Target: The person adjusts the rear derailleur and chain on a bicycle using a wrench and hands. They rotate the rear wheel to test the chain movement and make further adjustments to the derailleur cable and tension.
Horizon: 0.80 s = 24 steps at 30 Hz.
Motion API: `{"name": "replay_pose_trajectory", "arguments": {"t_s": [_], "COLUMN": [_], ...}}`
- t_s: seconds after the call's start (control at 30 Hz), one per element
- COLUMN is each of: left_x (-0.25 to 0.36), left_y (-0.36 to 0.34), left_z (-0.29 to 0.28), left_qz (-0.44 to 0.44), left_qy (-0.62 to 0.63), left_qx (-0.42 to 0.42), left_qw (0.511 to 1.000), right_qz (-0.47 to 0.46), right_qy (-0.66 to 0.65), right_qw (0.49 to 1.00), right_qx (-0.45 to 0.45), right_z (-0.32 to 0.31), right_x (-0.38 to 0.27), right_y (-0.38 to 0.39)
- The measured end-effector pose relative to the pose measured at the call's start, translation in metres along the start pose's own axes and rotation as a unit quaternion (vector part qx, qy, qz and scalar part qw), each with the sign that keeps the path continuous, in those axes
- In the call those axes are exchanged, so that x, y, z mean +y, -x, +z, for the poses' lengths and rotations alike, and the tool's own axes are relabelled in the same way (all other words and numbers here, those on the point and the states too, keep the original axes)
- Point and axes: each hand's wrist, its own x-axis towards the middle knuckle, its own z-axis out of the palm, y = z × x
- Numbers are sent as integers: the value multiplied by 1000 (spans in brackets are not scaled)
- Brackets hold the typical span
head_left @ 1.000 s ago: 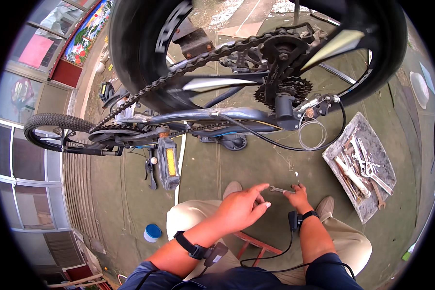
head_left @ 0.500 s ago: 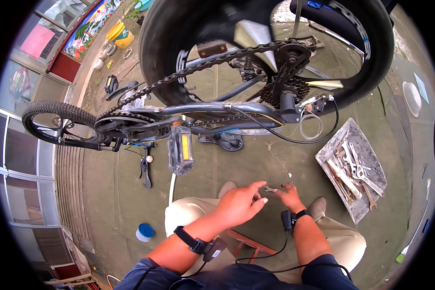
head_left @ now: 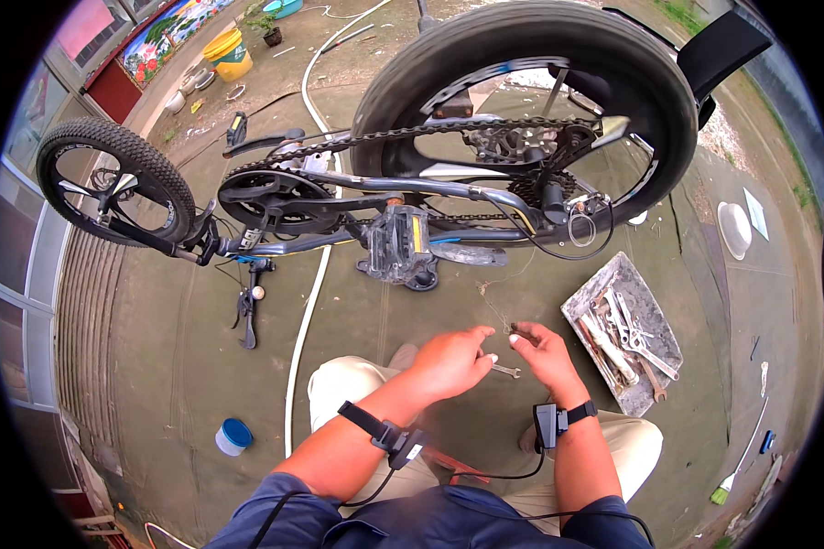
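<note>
My left hand [head_left: 453,361] is closed, with a small open-ended wrench [head_left: 508,371] sticking out past its thumb toward the right. Close beside it, my right hand [head_left: 542,355] has thumb and fingers drawn together in a pinch; whatever lies in them is too small to make out. Both hands are above my knees, short of an upside-down bicycle. Its large rear wheel [head_left: 375,137], chain [head_left: 375,137], grey frame [head_left: 412,186] and a pedal with a yellow reflector [head_left: 399,245] lie beyond the hands.
At right stands a grey tray [head_left: 580,306] of wrenches and other tools. A white hose [head_left: 304,352] crosses the green ground sheet at left, near a blue-lidded tub [head_left: 234,435]. A green-bristled brush [head_left: 723,489] lies far right. The front wheel [head_left: 178,183] reaches toward the windows.
The wrench, earlier at my right fingertips, now extends from my left hand, which has closed from spread fingers. The right fingers have drawn together. My view has shifted, and the rear wheel appears less blurred.
</note>
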Motion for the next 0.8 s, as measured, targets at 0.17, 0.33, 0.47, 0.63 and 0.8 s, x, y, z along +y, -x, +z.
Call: {"name": "replay_pose_trajectory", "arguments": {"t_s": [0.17,0.33,0.47,0.63,0.8], "left_x": [-1,-3,-4,-5,-12], "left_y": [4,9,9,6,6], "left_z": [2,0,0,3,9], "left_qz": [10,21,23,32,35], "left_qy": [13,-5,-8,-1,-4], "left_qx": [1,5,-5,0,21], "left_qw": [1000,1000,1000,1000,999], "right_qz": [-154,-355,-500,-462,-422], "right_qy": [-89,-229,-186,-275,-314], "right_qw": [982,862,659,518,508], "right_qx": [-66,-281,-530,-665,-682], "right_z": [-15,-8,18,39,65], "right_x": [-93,-180,-249,-245,-278], "right_y": [58,122,133,147,163]}}
